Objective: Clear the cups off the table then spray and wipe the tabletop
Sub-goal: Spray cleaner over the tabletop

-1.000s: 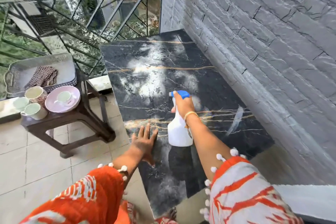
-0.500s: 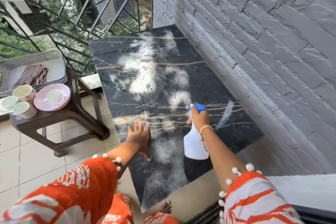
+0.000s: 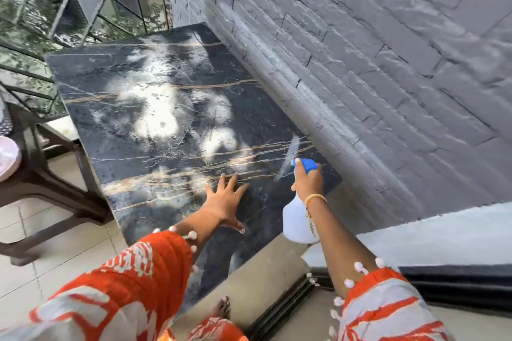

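Observation:
The black marble tabletop (image 3: 155, 108) with gold veins stretches away from me along the wall, with no cups on it. My right hand (image 3: 309, 183) grips a white spray bottle (image 3: 296, 219) by its blue trigger head, near the table's right front corner, nozzle pointing over the marble. My left hand (image 3: 225, 202) lies flat on the tabletop with fingers spread, just left of the bottle. The cups are out of the frame; only the pink plate's edge (image 3: 8, 158) shows at far left.
A grey brick wall (image 3: 374, 63) runs along the table's right side. A dark brown side table (image 3: 47, 183) stands left on the tiled floor. A black metal railing (image 3: 83, 3) closes the far side. My bare foot (image 3: 223, 309) is below the table's near edge.
My right hand has carried the spray bottle rightward along the table's near end, toward the wall. My left hand slid right on the marble. The view swung right, losing the cups.

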`<state>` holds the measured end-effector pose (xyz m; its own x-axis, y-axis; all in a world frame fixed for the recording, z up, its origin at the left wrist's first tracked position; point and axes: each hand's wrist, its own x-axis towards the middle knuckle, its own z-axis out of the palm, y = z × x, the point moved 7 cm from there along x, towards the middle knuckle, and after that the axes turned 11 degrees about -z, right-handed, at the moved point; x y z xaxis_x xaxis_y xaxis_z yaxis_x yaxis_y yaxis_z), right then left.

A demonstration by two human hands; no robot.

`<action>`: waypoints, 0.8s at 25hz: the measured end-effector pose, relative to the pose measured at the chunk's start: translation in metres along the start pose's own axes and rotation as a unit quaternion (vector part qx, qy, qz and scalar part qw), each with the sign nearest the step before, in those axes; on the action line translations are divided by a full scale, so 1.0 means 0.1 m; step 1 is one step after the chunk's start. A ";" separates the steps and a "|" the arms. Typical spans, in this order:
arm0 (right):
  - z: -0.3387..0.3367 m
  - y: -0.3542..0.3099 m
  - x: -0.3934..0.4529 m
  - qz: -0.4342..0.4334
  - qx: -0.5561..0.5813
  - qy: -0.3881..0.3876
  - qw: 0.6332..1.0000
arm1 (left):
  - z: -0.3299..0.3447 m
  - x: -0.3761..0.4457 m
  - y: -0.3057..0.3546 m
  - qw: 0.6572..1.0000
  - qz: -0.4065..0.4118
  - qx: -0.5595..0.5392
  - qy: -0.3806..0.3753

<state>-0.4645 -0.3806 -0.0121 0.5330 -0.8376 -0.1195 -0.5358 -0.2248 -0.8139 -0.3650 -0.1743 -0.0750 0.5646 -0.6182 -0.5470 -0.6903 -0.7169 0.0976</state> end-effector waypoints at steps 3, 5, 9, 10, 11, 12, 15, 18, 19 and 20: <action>-0.04 0.10 0.14 -0.010 -0.004 -0.057 0.998 | 0.05 0.11 0.08 0.999 -0.009 0.033 -0.034; -0.14 0.09 0.20 -0.010 0.009 -0.029 0.999 | 0.06 0.14 0.09 0.997 -0.023 0.038 -0.057; -0.42 0.03 0.34 -0.009 0.030 0.069 0.997 | 0.05 0.15 0.13 0.995 -0.035 0.042 -0.080; -0.43 0.02 0.37 -0.007 0.031 0.063 0.997 | 0.05 0.15 0.14 0.995 -0.036 0.039 -0.083; -0.44 0.01 0.39 -0.007 0.034 0.059 0.998 | 0.04 0.16 0.14 0.995 -0.037 0.039 -0.085; -0.45 -0.01 0.40 -0.003 0.040 0.063 0.997 | 0.03 0.16 0.15 0.994 -0.041 0.039 -0.089; -0.51 0.01 0.36 0.013 0.044 0.106 0.993 | -0.01 0.16 0.17 0.993 -0.050 0.039 -0.102; -0.56 0.13 0.26 0.024 0.047 0.112 0.992 | -0.02 0.17 0.18 0.992 -0.053 0.036 -0.111; -0.60 0.17 0.21 0.029 0.047 0.121 0.991 | -0.02 0.18 0.19 0.992 -0.053 0.035 -0.112; -0.64 0.22 0.17 0.037 0.046 0.133 0.989 | -0.02 0.18 0.19 0.992 -0.053 0.034 -0.113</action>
<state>-0.5093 -0.4320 0.0043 0.2976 -0.9540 -0.0370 -0.4982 -0.1222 -0.8584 -0.3667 -0.1997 -0.0819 0.5259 -0.4468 -0.7238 -0.6651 -0.7464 -0.0225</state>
